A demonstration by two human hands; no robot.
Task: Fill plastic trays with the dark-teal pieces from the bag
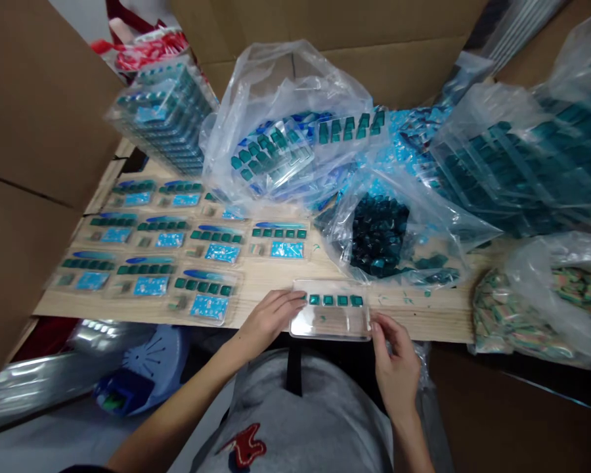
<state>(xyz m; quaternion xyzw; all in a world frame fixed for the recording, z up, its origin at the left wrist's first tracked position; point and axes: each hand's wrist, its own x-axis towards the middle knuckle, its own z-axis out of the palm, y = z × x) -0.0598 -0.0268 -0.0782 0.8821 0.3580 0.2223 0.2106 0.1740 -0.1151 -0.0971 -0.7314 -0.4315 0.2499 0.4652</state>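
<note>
A shallow clear plastic tray (345, 326) lies at the front edge of the wooden table, with a row of small dark green square pieces (328, 300) along its upper part. The lower part of the tray holds no large pieces. My left hand (274, 316) grips the tray's left side, fingers closed together over the leftmost green piece and partly hiding it. At the right edge, my right hand (396, 360) has thumb and fingers closed on the tray's side. Just behind the tray is an open plastic bag (426, 246) of loose dark green pieces (380, 233).
Several filled trays (209, 305) with green squares, blue packets and blue pen-like tools stand in rows at left. Behind them rises a tall tray stack (162, 121). Large plastic bags (285, 85) fill the back; a bag of striped pieces (500, 312) sits right. Cardboard (325, 26) borders the table.
</note>
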